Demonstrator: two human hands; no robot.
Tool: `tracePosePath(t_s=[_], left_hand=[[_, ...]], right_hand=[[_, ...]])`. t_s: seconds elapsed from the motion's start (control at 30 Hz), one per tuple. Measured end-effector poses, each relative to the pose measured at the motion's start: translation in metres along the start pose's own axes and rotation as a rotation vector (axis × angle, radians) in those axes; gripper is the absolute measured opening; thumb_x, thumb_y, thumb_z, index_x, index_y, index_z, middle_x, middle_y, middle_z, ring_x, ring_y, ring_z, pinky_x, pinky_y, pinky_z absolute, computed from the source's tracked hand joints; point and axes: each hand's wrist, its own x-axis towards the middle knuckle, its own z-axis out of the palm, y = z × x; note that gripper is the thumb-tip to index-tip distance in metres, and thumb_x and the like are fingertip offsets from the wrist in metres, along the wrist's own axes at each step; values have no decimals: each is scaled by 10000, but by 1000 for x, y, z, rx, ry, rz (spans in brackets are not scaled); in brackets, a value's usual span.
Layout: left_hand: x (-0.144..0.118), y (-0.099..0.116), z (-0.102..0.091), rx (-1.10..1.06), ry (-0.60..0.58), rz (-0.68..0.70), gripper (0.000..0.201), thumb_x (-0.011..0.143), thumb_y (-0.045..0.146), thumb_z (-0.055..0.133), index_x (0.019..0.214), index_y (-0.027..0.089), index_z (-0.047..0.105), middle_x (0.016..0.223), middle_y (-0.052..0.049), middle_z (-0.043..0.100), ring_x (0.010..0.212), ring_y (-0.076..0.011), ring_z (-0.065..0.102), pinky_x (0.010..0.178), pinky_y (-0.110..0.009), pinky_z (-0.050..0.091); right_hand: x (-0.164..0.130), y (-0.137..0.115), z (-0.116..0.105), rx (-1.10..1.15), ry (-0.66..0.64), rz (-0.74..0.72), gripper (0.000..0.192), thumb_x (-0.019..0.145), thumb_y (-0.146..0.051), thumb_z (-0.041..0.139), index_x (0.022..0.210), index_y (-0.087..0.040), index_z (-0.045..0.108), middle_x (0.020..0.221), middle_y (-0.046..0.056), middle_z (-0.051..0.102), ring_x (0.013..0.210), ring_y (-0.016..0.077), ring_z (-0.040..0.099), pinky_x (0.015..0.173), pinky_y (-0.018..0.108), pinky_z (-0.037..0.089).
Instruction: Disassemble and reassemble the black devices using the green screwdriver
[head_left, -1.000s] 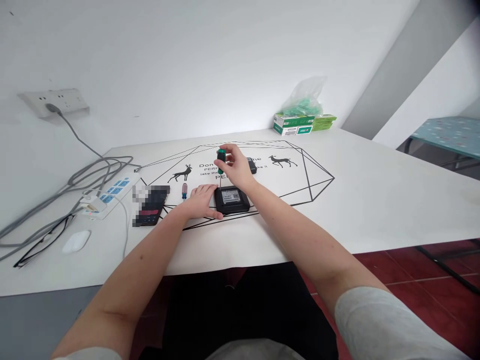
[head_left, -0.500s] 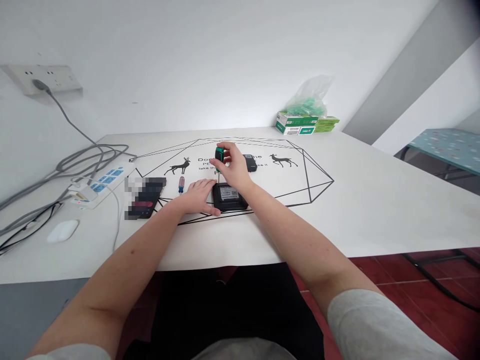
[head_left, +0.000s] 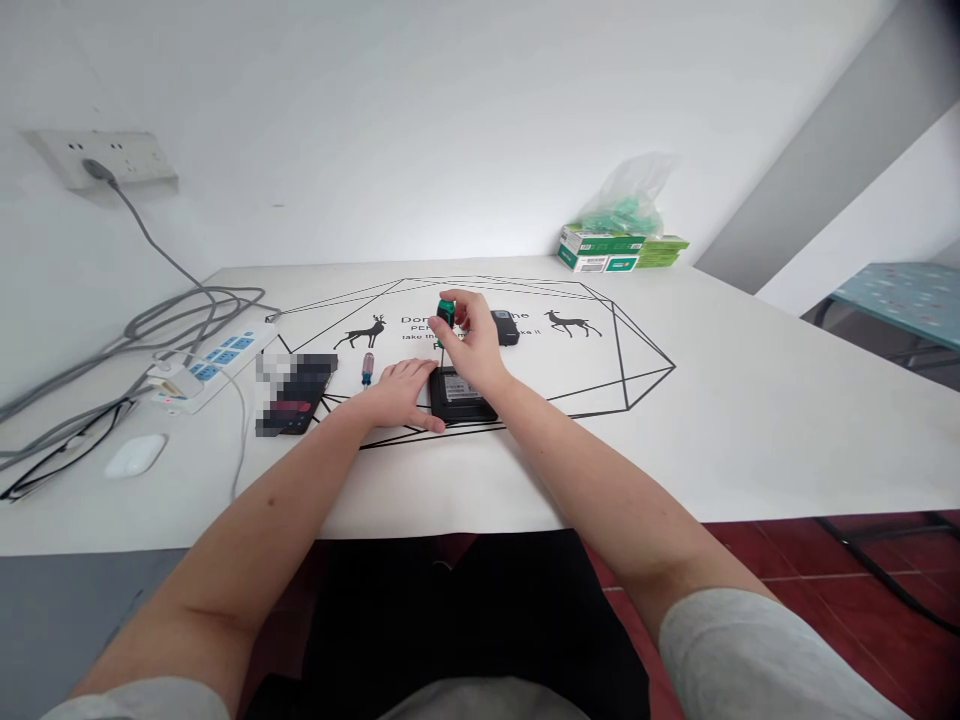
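My right hand [head_left: 471, 345] grips the green handle of a screwdriver [head_left: 446, 309], held upright with its tip down on a small black device [head_left: 459, 397] that carries a white label. My left hand [head_left: 401, 392] lies flat on the white table [head_left: 750, 400], fingers against the device's left edge. A second screwdriver [head_left: 366, 368] with a pink and blue handle lies just left of my left hand. Another small black box [head_left: 505, 326] sits behind my right hand.
A dark phone [head_left: 296, 405] lies at the left, then a white power strip [head_left: 210, 366] with grey cables, a white mouse [head_left: 135, 455] and glasses [head_left: 45, 470]. Green boxes under a plastic bag [head_left: 619, 245] stand at the back right. A wall socket [head_left: 101, 158] is upper left.
My right hand has shifted slightly on the green handle while the screwdriver stays upright on the device. My left hand has stayed in place. The camera view has drifted a little.
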Motion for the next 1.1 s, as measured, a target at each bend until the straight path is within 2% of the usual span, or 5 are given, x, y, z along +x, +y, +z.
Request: tracePosePath(t_s=[0.2, 0.37, 0.5, 0.77, 1.1], left_hand=[[-1, 2, -2, 6, -7, -18, 1357, 736, 964, 677, 1753, 165, 266, 1812, -239, 307, 1661, -501, 268, 1336, -623, 256], [-1, 1, -2, 13, -14, -24, 1374, 720, 959, 691, 1758, 170, 258, 1813, -233, 308, 1661, -503, 265, 1337, -615, 258], [-1, 1, -2, 11, -14, -23, 1351, 744, 953, 669, 1764, 174, 245, 1817, -230, 301, 1670, -503, 247, 1338, -621, 251], [-3, 2, -3, 3, -11, -23, 1343, 749, 943, 685, 1763, 179, 250, 1816, -231, 306, 1662, -515, 262, 1330, -640, 269], [-3, 4, -5, 17, -34, -37, 1346, 759, 932, 680, 1772, 168, 231, 1833, -227, 273, 1686, -491, 223, 1350, -615, 239]], right_hand=[[3, -3, -3, 64, -25, 89, 335, 1120, -500, 500, 1287, -280, 689, 997, 43, 674, 891, 204, 629, 882, 421, 593], [4, 0, -2, 118, -28, 104, 248, 1046, -471, 629, 1223, -298, 613, 1334, 91, 649, 1059, 206, 670, 868, 390, 618], [4, 0, 1, 244, -104, 187, 273, 1032, -470, 651, 1207, -311, 514, 1545, 102, 623, 944, 163, 704, 896, 407, 627], [5, -8, -5, 98, -70, 163, 395, 1026, -624, 656, 1233, -287, 666, 1267, 76, 781, 1043, 226, 703, 966, 439, 602], [8, 4, -7, 80, -50, 64, 395, 1129, -515, 477, 1318, -310, 756, 1104, 70, 679, 1073, 233, 659, 1062, 474, 581]])
